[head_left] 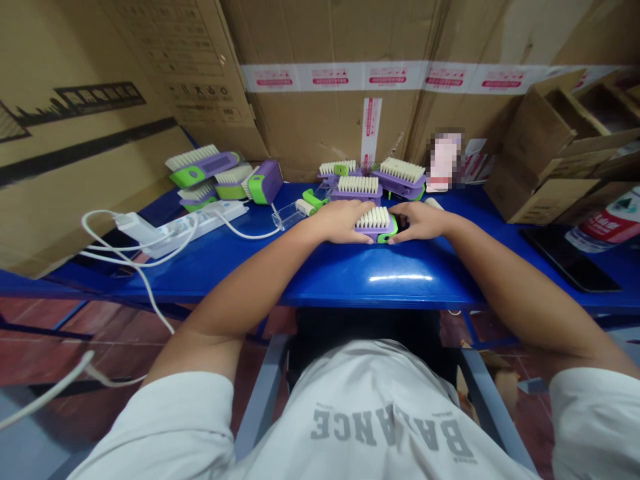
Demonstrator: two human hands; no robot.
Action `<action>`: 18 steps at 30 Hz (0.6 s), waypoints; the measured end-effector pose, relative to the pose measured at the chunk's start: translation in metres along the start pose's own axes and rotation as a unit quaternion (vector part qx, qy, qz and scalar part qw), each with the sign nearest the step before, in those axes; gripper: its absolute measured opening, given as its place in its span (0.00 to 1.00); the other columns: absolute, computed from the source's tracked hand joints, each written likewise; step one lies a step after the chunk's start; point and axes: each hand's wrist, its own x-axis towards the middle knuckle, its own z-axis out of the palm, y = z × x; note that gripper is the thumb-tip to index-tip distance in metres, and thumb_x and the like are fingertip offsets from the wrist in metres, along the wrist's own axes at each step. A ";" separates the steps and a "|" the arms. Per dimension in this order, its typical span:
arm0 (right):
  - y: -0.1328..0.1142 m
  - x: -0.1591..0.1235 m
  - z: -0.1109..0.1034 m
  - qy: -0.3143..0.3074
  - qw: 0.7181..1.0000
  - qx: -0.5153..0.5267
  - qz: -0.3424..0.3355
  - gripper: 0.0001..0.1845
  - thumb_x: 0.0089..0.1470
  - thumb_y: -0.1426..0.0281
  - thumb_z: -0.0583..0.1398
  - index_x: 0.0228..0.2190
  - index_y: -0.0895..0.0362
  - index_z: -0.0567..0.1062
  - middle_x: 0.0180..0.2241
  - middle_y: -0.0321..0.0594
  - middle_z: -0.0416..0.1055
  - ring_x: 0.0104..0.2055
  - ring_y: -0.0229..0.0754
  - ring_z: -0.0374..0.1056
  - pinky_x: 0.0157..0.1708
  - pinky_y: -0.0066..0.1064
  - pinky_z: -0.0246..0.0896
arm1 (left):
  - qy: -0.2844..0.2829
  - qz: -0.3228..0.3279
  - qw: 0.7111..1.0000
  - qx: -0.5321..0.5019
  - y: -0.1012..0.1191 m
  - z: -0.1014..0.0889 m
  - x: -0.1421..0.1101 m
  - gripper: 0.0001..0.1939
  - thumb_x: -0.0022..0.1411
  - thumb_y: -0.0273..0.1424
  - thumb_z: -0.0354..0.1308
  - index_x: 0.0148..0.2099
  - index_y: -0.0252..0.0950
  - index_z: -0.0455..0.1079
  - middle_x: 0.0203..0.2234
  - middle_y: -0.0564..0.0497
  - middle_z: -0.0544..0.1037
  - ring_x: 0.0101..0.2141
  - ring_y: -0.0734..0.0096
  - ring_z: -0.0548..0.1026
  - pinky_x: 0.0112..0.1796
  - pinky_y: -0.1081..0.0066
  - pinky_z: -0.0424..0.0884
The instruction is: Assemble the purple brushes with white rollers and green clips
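The left hand's fingers [361,215] are lying close together over one end of a purple-and-green scrub brush [376,228], and the right hand's fingers [403,215] are pressing together against its other end, so the left hand [343,222] and right hand [417,222] are clamping this one brush between them. It is sitting on a blue workbench [400,280], its cream bristles facing up. Just beyond the hands, three more brushes [356,190] are standing in a central cluster, while a clear plastic piece [287,217], a green clip [314,197] and a white roller [305,207] are lying near the left hand. Farther left, three brushes [203,165] and one purple-and-green brush body [265,181] are grouped behind a white power strip [195,230] with a plugged-in charger [133,227] and white cables [113,273]. To the right, a black tablet [567,257], a plastic bottle [600,223] and an open cardboard box [545,147] are resting by the wall of taped cartons [330,127]
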 end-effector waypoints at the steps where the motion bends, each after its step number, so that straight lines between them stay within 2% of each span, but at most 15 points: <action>1: 0.000 0.000 0.000 -0.001 1.000 0.001 0.000 0.38 0.44 0.36 0.75 0.40 0.54 0.78 0.36 0.43 0.81 0.35 0.49 0.72 0.37 0.39 0.64 | 0.000 0.001 1.000 0.000 0.000 0.000 0.000 0.51 0.72 0.55 0.68 0.85 0.37 0.57 0.77 0.34 0.74 0.72 0.37 0.77 0.69 0.49 0.75; 18: 0.005 0.001 0.002 0.006 1.000 0.002 -0.024 0.37 0.47 0.35 0.75 0.38 0.54 0.78 0.33 0.40 0.78 0.33 0.46 0.69 0.35 0.37 0.61 | 0.010 0.006 1.000 0.001 -0.002 0.003 0.001 0.51 0.71 0.56 0.67 0.85 0.39 0.57 0.76 0.35 0.76 0.71 0.38 0.78 0.68 0.50 0.76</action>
